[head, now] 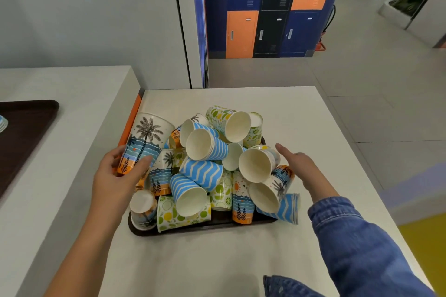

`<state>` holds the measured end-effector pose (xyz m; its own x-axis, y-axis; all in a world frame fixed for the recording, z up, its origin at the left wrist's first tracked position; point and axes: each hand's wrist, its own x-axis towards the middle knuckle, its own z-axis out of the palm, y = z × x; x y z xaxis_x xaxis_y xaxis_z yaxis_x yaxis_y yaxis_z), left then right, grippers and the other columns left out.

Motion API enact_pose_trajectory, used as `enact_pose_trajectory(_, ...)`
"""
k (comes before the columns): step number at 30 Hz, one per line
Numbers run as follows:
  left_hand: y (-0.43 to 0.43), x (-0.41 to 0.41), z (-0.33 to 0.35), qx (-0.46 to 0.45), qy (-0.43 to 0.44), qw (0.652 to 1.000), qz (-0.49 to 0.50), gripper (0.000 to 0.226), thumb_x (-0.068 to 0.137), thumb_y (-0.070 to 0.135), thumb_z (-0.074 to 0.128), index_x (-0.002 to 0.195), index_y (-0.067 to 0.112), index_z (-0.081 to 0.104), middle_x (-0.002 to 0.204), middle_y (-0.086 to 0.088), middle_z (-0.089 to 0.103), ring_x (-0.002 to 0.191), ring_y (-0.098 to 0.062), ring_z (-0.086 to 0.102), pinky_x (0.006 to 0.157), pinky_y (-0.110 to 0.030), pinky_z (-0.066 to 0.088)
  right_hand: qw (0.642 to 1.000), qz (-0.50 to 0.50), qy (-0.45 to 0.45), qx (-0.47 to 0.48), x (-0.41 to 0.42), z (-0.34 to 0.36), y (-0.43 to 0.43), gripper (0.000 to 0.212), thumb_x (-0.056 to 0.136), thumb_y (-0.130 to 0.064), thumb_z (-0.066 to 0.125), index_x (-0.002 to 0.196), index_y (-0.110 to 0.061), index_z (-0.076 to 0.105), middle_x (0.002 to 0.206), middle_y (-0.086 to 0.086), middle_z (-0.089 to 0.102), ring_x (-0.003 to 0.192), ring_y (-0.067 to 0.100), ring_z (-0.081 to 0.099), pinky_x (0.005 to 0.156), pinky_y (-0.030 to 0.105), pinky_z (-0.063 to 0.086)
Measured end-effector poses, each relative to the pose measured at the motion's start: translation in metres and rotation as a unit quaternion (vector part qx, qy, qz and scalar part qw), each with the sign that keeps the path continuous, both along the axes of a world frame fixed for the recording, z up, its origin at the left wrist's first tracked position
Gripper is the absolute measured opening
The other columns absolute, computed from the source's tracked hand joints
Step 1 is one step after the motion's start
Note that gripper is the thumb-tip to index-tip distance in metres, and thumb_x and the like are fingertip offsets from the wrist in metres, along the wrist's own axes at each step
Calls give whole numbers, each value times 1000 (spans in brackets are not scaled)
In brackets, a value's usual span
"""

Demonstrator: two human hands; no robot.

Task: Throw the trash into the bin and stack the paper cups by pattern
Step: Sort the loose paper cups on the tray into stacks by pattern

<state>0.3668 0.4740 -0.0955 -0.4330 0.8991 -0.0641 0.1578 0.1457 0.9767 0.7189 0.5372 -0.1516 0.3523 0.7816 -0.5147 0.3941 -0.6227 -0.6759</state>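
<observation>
A heap of paper cups fills a dark tray (pixel 212 226) on the white table. Three patterns show: palm-tree beach, blue-and-white zigzag (pixel 201 171) and green-yellow citrus (pixel 217 116). My left hand (pixel 118 176) grips a tall stack of palm-tree cups (pixel 144 142) at the heap's left side, thumb in front, fingers behind. My right hand (pixel 299 164) hovers with straight fingers by the heap's right side, close to a tipped white-mouthed cup (pixel 257 164), holding nothing.
A second dark tray (pixel 26 128) lies on the higher counter to the left, with a striped cup's edge (pixel 3 123) at the frame border. Behind the table stand a grey wall and coloured lockers (pixel 265 7). The table's right edge drops to the floor.
</observation>
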Motion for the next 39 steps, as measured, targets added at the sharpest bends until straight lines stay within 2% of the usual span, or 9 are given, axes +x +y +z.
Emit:
enact_pose_trajectory(4, 0, 2, 5, 3, -2, 1000, 3, 54, 79, 18, 73, 128, 19, 50, 110, -3, 61, 93, -26, 63, 80, -36, 50, 999, 26, 22, -2, -6, -4, 11, 88, 77, -73, 51, 122, 3, 54, 130, 20, 54, 110, 34, 54, 91, 42, 42)
enact_pose_trajectory(7, -1, -3, 5, 3, 0, 1000, 12, 50, 78, 19, 74, 123, 21, 52, 108, -5, 62, 90, -26, 64, 82, -39, 52, 999, 49, 21, -12, -11, -5, 13, 86, 75, -76, 49, 112, 0, 62, 113, 18, 59, 93, 29, 54, 89, 41, 43)
enact_pose_trajectory(12, -4, -8, 7, 1, 6, 1000, 21, 54, 79, 21, 73, 128, 20, 50, 112, -3, 60, 89, -20, 64, 77, -33, 50, 998, 53, 23, -19, -14, -9, 17, 91, 60, -87, 50, 101, -8, 68, 103, 11, 64, 94, 28, 60, 96, 47, 46)
enact_pose_trajectory(21, -4, -9, 7, -4, 7, 1000, 27, 52, 79, 22, 73, 126, 22, 49, 106, 2, 60, 85, -11, 64, 78, -32, 51, 998, 42, 39, -11, -14, -12, 23, 76, 75, -71, 56, 101, -1, 68, 100, 17, 66, 89, 32, 63, 91, 48, 49)
enact_pose_trajectory(27, -4, -15, 5, 3, 6, 999, 40, 47, 78, 23, 74, 119, 28, 50, 111, -2, 62, 86, -12, 65, 70, -28, 51, 996, 14, 86, 13, -16, -8, 25, 63, 79, -60, 59, 97, 0, 66, 94, 19, 68, 79, 28, 65, 63, 33, 48)
enact_pose_trajectory(30, -9, -21, 7, -12, 16, 999, 47, 50, 77, 25, 75, 120, 28, 50, 111, -2, 62, 88, -17, 67, 74, -32, 53, 994, 6, 109, 21, -16, -7, 26, 64, 80, -57, 58, 99, 3, 66, 88, 19, 68, 70, 26, 63, 59, 32, 46)
enact_pose_trajectory(32, -17, -26, 13, -19, 50, 997, 51, 49, 75, 24, 76, 118, 28, 52, 107, -2, 61, 84, -16, 65, 77, -34, 53, 991, -5, 127, 33, -17, -5, 27, 63, 80, -56, 58, 102, 2, 66, 86, 17, 67, 69, 25, 61, 61, 32, 47)
enact_pose_trajectory(36, -41, -42, 33, -60, 236, 969, 41, 54, 67, 26, 82, 113, 28, 55, 109, 2, 58, 86, -16, 60, 68, -26, 46, 983, -24, 164, 74, -19, 4, 26, 49, 85, -50, 57, 99, -4, 66, 82, 12, 67, 69, 19, 61, 57, 29, 39)
enact_pose_trajectory(39, -57, -48, 50, -96, 321, 942, 25, 56, 62, 32, 84, 106, 34, 50, 98, 6, 59, 83, -21, 59, 67, -37, 49, 977, -39, 172, 122, -23, 16, 27, 38, 88, -48, 55, 87, -10, 64, 77, 6, 63, 68, 15, 57, 57, 26, 33)
